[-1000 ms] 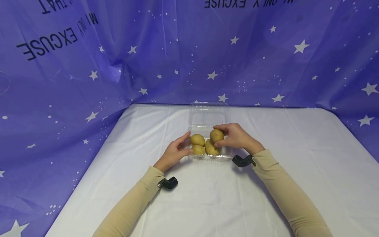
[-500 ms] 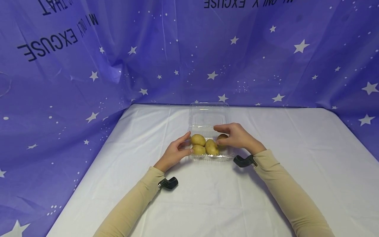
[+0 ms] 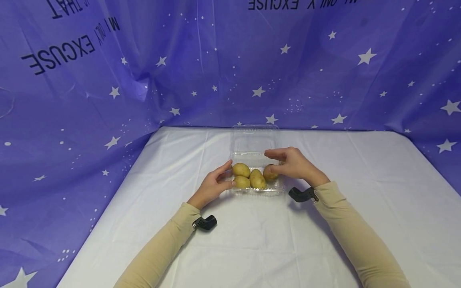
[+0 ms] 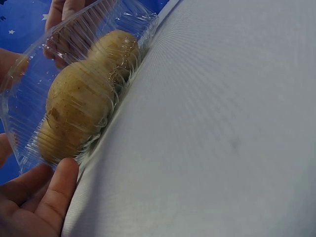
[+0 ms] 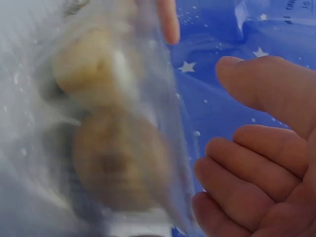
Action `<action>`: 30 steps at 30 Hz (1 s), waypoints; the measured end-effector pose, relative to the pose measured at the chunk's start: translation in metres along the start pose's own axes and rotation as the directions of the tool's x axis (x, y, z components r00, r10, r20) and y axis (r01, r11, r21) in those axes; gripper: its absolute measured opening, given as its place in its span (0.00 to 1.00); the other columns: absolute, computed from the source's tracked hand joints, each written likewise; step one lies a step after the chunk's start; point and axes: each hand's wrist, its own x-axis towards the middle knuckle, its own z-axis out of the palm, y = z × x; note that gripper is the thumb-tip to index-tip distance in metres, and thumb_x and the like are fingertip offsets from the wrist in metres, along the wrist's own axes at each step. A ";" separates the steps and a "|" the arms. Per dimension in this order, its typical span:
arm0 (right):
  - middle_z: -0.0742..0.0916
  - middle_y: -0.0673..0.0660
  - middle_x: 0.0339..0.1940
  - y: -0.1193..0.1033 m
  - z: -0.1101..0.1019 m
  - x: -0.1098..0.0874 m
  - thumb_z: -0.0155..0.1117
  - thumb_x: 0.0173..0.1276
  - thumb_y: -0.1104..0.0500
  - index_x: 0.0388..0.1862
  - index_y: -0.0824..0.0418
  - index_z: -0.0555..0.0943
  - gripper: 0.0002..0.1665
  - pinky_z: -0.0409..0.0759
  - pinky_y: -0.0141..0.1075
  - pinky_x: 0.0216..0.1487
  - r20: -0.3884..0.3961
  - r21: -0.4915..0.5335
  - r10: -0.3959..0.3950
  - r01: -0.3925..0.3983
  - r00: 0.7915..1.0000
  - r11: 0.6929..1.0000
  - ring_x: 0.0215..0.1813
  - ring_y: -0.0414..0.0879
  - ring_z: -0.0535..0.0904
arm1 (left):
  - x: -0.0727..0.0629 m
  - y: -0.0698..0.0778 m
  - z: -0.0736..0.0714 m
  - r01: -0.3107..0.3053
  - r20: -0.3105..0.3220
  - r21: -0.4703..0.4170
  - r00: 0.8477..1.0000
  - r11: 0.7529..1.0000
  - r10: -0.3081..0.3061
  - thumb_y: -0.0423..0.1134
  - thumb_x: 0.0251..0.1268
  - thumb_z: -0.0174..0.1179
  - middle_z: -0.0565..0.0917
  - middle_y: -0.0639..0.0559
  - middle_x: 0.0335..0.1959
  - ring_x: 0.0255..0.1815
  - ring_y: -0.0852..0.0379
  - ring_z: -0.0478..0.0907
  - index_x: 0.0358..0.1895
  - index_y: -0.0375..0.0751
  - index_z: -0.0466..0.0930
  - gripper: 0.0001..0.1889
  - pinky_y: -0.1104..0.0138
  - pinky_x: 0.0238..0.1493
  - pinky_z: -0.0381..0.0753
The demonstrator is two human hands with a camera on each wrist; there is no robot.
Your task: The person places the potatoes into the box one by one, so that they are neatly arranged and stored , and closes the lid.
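A clear plastic clamshell box (image 3: pixel 256 191) stands on the table with its lid (image 3: pixel 254 140) folded back. Several potatoes lie in its base: two at the left, one above the other (image 3: pixel 241 170), one in the middle (image 3: pixel 257 179), and a browner potato (image 3: pixel 270 173) at the right. My left hand (image 3: pixel 211 185) rests against the box's left side, thumb and fingers spread. My right hand (image 3: pixel 294 163) hovers over the right side, fingers apart, its thumb overlapping the browner potato. In the right wrist view its fingers (image 5: pixel 237 190) are loosely bent and hold nothing.
A white cloth (image 3: pixel 248 248) covers the table. Purple-blue curtains (image 3: pixel 223 60) with white stars hang behind and at both sides. A black wrist camera (image 3: pixel 205 223) sits on the left sleeve and another black camera (image 3: pixel 301 195) on the right.
My right hand has lowered the browner potato from above the middle one into the box's right side and let go, then drawn slightly right. The left hand has stayed put.
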 end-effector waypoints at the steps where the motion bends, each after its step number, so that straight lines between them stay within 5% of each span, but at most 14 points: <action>1: 0.84 0.66 0.65 0.001 -0.002 -0.001 0.73 0.64 0.59 0.68 0.69 0.77 0.34 0.77 0.53 0.71 -0.009 0.002 0.001 0.000 1.000 1.000 0.69 0.61 0.79 | 0.000 0.000 0.000 -0.001 0.001 0.001 1.000 1.000 0.001 0.32 0.65 0.63 0.65 0.34 0.78 0.74 0.35 0.70 0.80 0.38 0.57 0.40 0.49 0.73 0.74; 19: 0.83 0.64 0.66 0.026 -0.045 -0.025 0.73 0.64 0.58 0.69 0.67 0.77 0.34 0.75 0.43 0.71 -0.126 -0.071 0.092 -0.101 0.988 0.992 0.69 0.58 0.80 | 0.000 -0.003 0.000 0.000 0.001 -0.004 1.000 1.000 0.000 0.33 0.64 0.63 0.66 0.33 0.77 0.74 0.35 0.70 0.80 0.38 0.57 0.40 0.49 0.73 0.74; 30: 0.79 0.70 0.69 0.042 -0.045 -0.022 0.73 0.61 0.64 0.70 0.73 0.73 0.38 0.71 0.46 0.75 -0.077 -0.019 0.083 -0.085 0.994 0.996 0.72 0.64 0.75 | 0.000 -0.002 -0.001 0.018 -0.001 0.002 1.000 1.000 -0.018 0.31 0.64 0.63 0.65 0.35 0.78 0.74 0.36 0.70 0.81 0.41 0.57 0.41 0.50 0.72 0.76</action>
